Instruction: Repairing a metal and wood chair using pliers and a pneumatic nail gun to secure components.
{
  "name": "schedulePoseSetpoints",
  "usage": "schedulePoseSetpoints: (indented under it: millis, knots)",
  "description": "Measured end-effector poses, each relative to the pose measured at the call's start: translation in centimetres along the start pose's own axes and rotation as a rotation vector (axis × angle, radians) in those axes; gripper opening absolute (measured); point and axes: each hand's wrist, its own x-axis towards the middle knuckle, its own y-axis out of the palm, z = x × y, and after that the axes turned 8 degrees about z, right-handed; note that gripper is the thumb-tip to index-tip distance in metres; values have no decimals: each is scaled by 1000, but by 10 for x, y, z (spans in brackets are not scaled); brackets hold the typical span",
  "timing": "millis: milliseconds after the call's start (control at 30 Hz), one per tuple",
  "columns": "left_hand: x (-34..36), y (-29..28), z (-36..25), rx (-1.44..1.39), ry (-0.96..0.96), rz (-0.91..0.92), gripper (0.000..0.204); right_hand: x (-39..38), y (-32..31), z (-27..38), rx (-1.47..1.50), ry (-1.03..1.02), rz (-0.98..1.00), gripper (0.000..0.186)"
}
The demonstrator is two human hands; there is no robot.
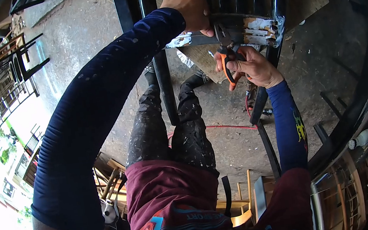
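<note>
A black slatted chair frame fills the upper middle, its wide rail marked with white and brown bare patches. On the rail's left part, my left hand is closed, its fingers curled and its thumb at the front edge. My right hand holds pliers with orange and black handles. Their metal jaws point up at the rail's front edge, close to my left thumb. Whether the jaws grip anything is too small to tell.
Under the frame lies a brown board on the concrete floor. A red hose with a metal fitting runs behind my legs. Wooden furniture pieces stand at the left, and a dark curved frame is at the right.
</note>
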Motion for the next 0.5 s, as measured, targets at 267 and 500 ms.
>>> schedulePoseSetpoints:
  millis: [267,500]
  knots:
    - [2,-2,-1,27,-41,41,62,-3,0,-2,-45,144,-38,34]
    - [2,0,0,37,-6,-14,59,4,4,13,62,52,57,40]
